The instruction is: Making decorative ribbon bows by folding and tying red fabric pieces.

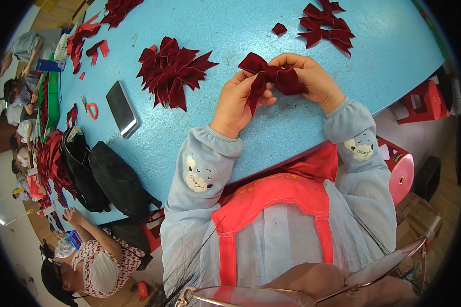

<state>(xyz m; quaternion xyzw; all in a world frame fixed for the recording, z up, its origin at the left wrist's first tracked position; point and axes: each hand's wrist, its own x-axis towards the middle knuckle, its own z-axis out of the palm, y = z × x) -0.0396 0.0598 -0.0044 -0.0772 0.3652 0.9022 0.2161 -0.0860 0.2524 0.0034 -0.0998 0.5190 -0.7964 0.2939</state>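
Above the near edge of the blue table (276,135), both my hands are closed on one dark red velvet bow (284,79). My left hand (238,97) grips the bow at its left side, where a ribbon tail hangs down past the fingers. My right hand (312,79) has the right loop between thumb and fingers. A pile of similar velvet bows (171,71) lies left of my hands. Farther off at the right lies a second group of bows (327,28), with a small velvet scrap (279,29) beside it.
Left on the table are a phone (122,108), orange-handled scissors (90,108) and two black bags (115,179). More red ribbon (56,158) is heaped near a green crate (50,102). A seated person (97,256) works at the lower left. Red stools (422,102) stand at the right.
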